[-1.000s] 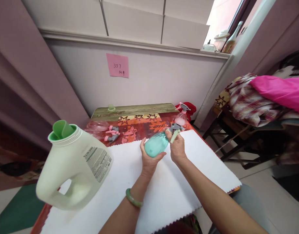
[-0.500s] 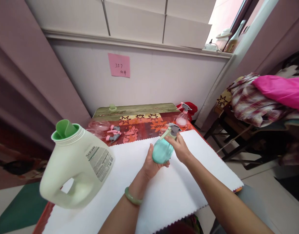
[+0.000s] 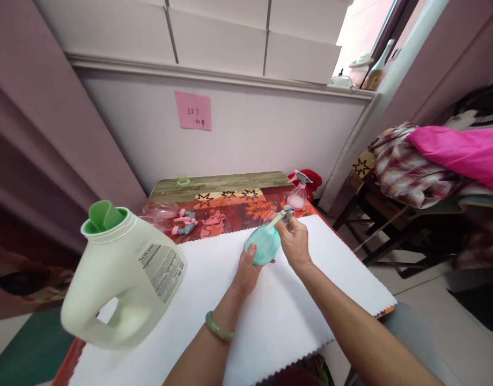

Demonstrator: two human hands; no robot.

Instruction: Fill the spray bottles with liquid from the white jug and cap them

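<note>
A small teal spray bottle (image 3: 263, 245) is held over the white cloth (image 3: 270, 311) near the table's middle. My left hand (image 3: 246, 269) cups the bottle's round body from below and is closed on it. My right hand (image 3: 295, 241) grips the grey and pale green trigger head (image 3: 281, 216) at the bottle's top, fingers wrapped round it. The bottle leans a little, its head pointing up and to the right.
A big pale green detergent jug (image 3: 123, 276) with an open green spout stands at the left. Behind lie a clear pink bottle (image 3: 160, 208), a loose pink trigger head (image 3: 184, 221) and a standing pink spray bottle (image 3: 298, 194). A chair piled with clothes (image 3: 427, 161) is at the right.
The teal bottle went from lying tilted to the left to nearly upright. My right hand has shifted round the trigger head while my left hand stays under the body.
</note>
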